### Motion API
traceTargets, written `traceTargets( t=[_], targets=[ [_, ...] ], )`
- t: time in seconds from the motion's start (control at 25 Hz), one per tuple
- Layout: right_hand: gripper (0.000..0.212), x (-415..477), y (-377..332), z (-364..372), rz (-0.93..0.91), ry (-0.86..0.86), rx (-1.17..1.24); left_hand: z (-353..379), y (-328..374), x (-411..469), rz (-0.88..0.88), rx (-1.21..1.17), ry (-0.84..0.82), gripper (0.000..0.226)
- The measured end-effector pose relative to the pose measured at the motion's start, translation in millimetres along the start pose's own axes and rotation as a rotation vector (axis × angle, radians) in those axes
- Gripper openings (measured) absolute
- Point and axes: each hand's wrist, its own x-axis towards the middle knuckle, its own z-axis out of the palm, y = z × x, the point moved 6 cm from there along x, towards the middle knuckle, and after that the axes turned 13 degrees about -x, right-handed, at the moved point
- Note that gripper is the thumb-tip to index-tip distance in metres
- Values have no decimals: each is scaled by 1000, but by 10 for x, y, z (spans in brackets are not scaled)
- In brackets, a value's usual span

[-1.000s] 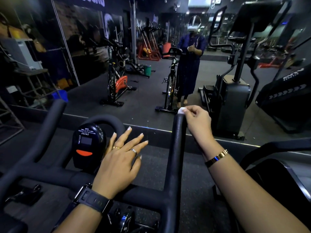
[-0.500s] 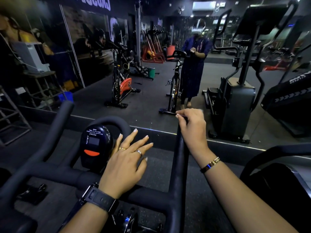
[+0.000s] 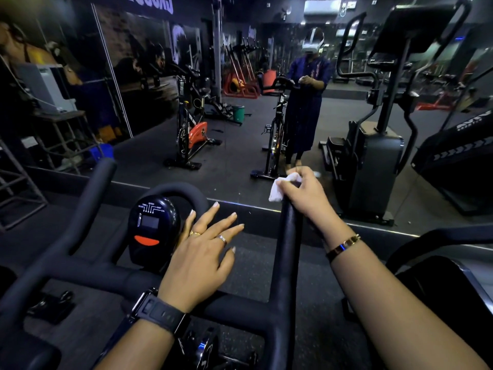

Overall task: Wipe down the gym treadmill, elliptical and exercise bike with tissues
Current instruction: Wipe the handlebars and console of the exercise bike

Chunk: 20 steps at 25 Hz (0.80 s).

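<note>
In the head view, the exercise bike's handlebar (image 3: 106, 276) fills the near foreground, with a left prong (image 3: 88, 204) and a right prong (image 3: 289, 249) running away toward the far side. A white tissue (image 3: 280, 188) is held at the far tip of the right prong. It is grasped by the right hand (image 3: 306, 193), whose fingers (image 3: 296, 173) are curled over the tissue and the top of the prong. A gold bracelet (image 3: 342, 247) is worn on the right wrist.

The left hand (image 3: 198, 259) is laid over the crossbar between the two prongs. Its fingers (image 3: 210, 217) are released, straight and spread, and nothing is held in them. They reach toward the curved centre loop (image 3: 186, 189), just right of the black display console (image 3: 153, 231) with its small screen and red button. Rings (image 3: 222, 238) are seen on two fingers and a black watch (image 3: 162, 313) on the wrist.

A wall mirror (image 3: 234, 169) is set across the far side, above a dark floor strip. Reflected in it are the person at the bike, a second bike with a red flywheel cover (image 3: 192, 132) to the left, a green bucket (image 3: 238, 113) farther back, and an elliptical (image 3: 373, 161) to the right. Part of another dark machine (image 3: 440, 284) is seen at the near right.
</note>
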Motion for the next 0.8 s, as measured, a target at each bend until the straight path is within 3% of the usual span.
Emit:
traceTargets(
  t=[0.08,0.16,0.36,0.56,0.72,0.8],
  targets=[
    [11,-2,1,39,-56,-66,216,6,-4,-9,-2,-2,-4,48],
    [20,-43,26,49,-109,-9,315,8,-8,-16,-1,-6,-6,48],
    [14,-148,105,11,-147,276,265,15,1,-20,-12,-9,-9,47],
    [20,-331,71,-163,-17,556,153,16,-2,-23,-20,-6,-8,48],
    [17,-84,82,63,29,138,203,9,-6,-15,-31,-6,1,51],
    [16,-58,46,73,-60,97,182,2,-12,-16,-34,-5,3,53]
  ],
)
